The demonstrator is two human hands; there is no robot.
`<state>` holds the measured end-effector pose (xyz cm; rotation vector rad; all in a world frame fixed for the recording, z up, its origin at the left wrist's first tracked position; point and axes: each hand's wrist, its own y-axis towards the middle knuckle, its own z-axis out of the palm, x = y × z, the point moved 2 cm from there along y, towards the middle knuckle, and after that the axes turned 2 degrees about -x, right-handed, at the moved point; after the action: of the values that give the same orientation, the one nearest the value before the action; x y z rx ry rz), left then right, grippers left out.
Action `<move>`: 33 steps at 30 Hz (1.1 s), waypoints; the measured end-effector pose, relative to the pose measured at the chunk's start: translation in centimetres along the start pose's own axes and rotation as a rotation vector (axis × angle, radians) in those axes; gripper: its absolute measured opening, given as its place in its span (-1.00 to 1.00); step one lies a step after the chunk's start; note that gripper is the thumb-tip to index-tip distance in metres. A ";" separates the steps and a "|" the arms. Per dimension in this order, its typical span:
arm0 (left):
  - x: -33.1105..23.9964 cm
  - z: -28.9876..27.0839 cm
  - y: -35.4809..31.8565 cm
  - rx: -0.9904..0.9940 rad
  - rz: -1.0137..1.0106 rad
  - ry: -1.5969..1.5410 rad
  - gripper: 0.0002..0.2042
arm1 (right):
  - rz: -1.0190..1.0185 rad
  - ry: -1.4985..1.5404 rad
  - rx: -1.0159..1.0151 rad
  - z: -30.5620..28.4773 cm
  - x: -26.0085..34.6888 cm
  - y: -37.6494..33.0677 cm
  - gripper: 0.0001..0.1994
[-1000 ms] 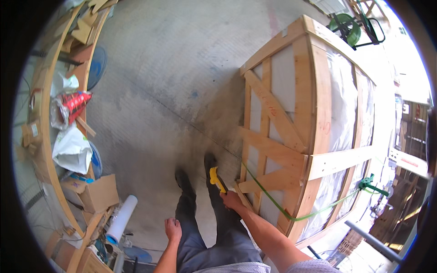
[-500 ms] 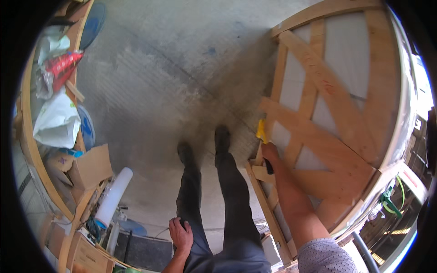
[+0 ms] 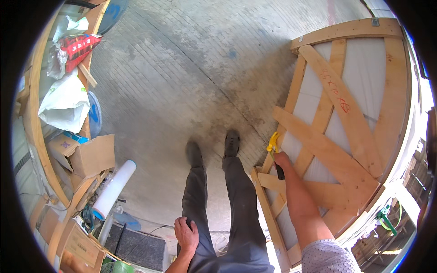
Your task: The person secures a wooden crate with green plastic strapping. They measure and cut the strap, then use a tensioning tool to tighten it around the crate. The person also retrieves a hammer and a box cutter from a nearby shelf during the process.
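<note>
My right grip [image 3: 282,159] is closed around the handle of a hammer [image 3: 272,143]; its yellow head stands clear beyond my fingers, and the black end of the handle pokes out below them. The hammer is over the left side of a wooden crate [image 3: 314,136], its head next to the edge slats; I cannot tell whether the two touch. My bare right forearm runs across the crate's lower slats, down to a pale patterned sleeve [image 3: 328,257]. My left grip [image 3: 187,233] rests on my left thigh, fingers bent, and I cannot tell whether it has anything in it.

Pale sheeting shows between the crate's slats, and red marks are written on the diagonal one. A green buckle [image 3: 387,221] hangs beyond its lower right corner. My dark shoes [image 3: 232,142] stand on the streaked concrete floor [image 3: 182,86]. Well over to my left are a red packet [image 3: 78,49], a white bag [image 3: 68,103], an open cardboard box [image 3: 94,157] and a white roll [image 3: 116,186] with a blue rim.
</note>
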<state>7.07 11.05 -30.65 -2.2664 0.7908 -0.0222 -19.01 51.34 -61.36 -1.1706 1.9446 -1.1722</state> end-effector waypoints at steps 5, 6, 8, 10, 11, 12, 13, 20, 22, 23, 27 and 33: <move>0.1 -0.3 -0.6 -0.005 -0.025 0.004 -0.74 | -0.144 -0.147 -0.358 0.3 5.7 -8.7 -0.56; -0.1 -0.6 -0.6 -0.004 -0.014 0.003 -0.74 | -0.080 -0.039 -0.286 0.9 6.5 -10.7 -0.55; -0.7 -1.2 0.0 0.022 0.026 0.026 -0.74 | 0.011 0.124 -0.169 2.3 6.5 -15.0 -0.53; -0.2 -1.3 -0.2 0.007 0.041 0.023 -0.77 | 0.032 0.188 0.026 0.0 10.7 -21.8 -0.53; -0.1 -1.4 0.0 0.008 0.078 0.011 -0.78 | 0.021 0.174 0.121 -0.4 11.0 -24.6 -0.52; 0.0 -1.7 0.1 0.007 0.110 0.003 -0.79 | -0.041 0.124 0.108 -0.5 11.2 -27.2 -0.53; 0.0 -2.1 0.4 0.030 0.113 -0.008 -0.80 | -0.104 0.076 0.093 -0.6 11.3 -29.6 -0.53; -1.8 -7.0 2.3 0.154 0.400 -0.032 -0.83 | -0.225 0.083 -0.031 2.6 6.0 -42.0 -0.68; -1.8 -8.5 3.1 0.234 0.514 -0.013 -0.83 | -0.212 0.158 -0.076 4.6 3.5 -44.5 -0.69; -1.8 -9.7 3.0 0.243 0.571 0.011 -0.83 | -0.175 0.214 -0.104 5.4 2.1 -45.9 -0.67; -3.0 -14.1 3.5 0.272 0.608 0.150 -0.80 | -0.071 0.325 -0.230 10.7 -2.9 -50.1 -0.74; -9.9 -15.4 0.1 0.305 0.815 0.335 -0.73 | 0.145 0.494 -0.113 13.6 -11.3 -60.3 -0.74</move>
<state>-4.63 6.65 -17.29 -1.5400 1.7085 -0.1329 20.29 42.31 -13.09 -0.8249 2.4417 -1.3818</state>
